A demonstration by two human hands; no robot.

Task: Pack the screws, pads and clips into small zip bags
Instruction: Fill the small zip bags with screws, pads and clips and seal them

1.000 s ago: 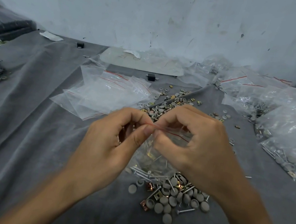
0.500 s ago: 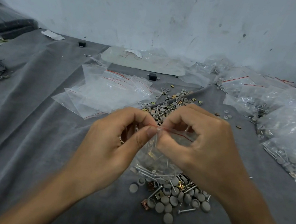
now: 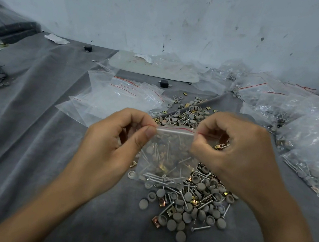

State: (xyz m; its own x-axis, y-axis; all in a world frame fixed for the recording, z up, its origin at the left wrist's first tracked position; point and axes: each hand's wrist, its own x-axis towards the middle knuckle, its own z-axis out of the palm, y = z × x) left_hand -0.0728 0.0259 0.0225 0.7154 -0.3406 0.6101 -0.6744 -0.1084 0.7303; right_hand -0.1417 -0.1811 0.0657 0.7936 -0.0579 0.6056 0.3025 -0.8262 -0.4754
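1. The small zip bag [image 3: 166, 159] hangs in the air between the two hands. It is just above the loose pile [image 3: 193, 206] on the tabletop [image 3: 27, 142].
2. The zip line [image 3: 175, 131] along the top of the bag runs from side to side. A thin red stripe sits just above it.
3. The left hand [image 3: 113, 145] pinches the top left corner with its thumb and a finger. The right hand [image 3: 236, 153] pinches the top right corner the same way. Each hand is at one end of the zip line, so neither is nearer.
4. I think the next job is to press the zip line shut from one end to the other. I cannot tell if it is already closed all the way.
5. The bag is clear and a bit crinkly. Inside are long silver screws [image 3: 156, 176], round grey pads [image 3: 151, 150] and a shiny gold clip [image 3: 163, 166]. Most sit low in the bag, so the top part looks flat and easy to press.
6. Empty bags [image 3: 116, 98] lie behind the left hand. Full bags [image 3: 306, 143] lie off to the right.
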